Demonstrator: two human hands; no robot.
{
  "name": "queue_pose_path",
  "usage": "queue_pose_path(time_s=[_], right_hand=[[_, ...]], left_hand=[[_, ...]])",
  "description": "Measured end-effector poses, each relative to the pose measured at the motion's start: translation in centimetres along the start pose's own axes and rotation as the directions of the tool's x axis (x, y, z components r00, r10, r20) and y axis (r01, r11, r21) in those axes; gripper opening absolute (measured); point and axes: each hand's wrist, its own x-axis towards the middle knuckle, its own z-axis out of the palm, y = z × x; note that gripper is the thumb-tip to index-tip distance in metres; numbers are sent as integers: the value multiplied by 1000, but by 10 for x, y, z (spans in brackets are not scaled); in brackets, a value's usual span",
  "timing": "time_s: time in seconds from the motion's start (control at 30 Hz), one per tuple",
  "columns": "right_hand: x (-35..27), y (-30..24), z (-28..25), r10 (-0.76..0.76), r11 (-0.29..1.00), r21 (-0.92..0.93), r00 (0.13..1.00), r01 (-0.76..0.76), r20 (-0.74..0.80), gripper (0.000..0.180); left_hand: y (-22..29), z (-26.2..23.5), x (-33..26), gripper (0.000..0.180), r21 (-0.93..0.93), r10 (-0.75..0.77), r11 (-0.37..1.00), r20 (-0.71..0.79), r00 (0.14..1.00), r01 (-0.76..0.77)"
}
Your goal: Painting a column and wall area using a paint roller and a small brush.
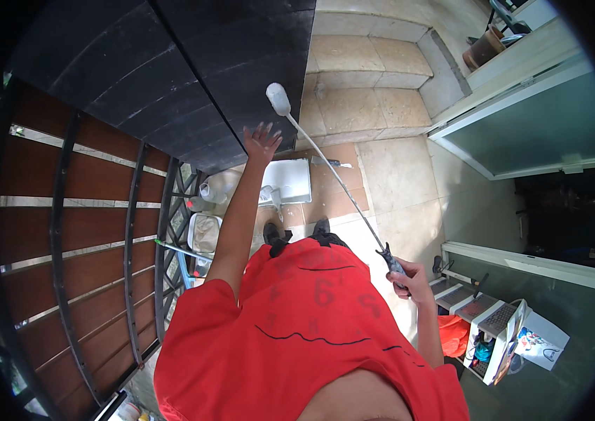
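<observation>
On the head view: long-handled roller [278, 99] gripped in the right hand [409, 279], fingers curled round the dark handle end, white fuzzy end way out beside the edge of the dark wall [150, 84]. Touching it or just in front? Can't tell from this angle. Left hand [263, 142] holding nothing, spread wide, over by the same wall, again no telling about contact.

Tips for the rolling, just a judgement: hold firm but relaxed, with that much thin rod likely to flex and swing. Press lightly and evenly, and go slow at the wall's edge next to the steps [353, 52]. Better to plant the free palm only somewhere dry, too.

Headcount: one roller, two hands (one full, one free), one white tray [297, 180] on the floor [399, 168], one slim tool [331, 163] just right of it, one white tub [205, 233] off to the left, two dark shoes [322, 226]. Clear containers [220, 184] by the railing [62, 203]: too jumbled to count.
</observation>
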Motion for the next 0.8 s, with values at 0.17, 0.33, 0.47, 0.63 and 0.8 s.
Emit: queue_pose_path(time_s=[0.17,0.33,0.47,0.63,0.8], right_hand=[[-13,-4,1,-36,997,68,999,34,39,40],[-18,-2,-1,-25,995,98,998,19,63,40],[-13,-5,0,-10,995,102,994,-1,109,40],[-16,-1,-5,-71,996,-53,992,76,102,42],[-14,-10,7,-95,994,70,980,84,174,36]], left_hand=[[12,44,15,78,-276,11,960,179,984,39],[26,61,22,77,-457,68,875,444,894,160],[43,71,18,70,-476,143,850,622,769,227],[64,109,0,57,-522,203,825,631,749,215],[83,123,-29,51,-492,216,860,593,776,137]])
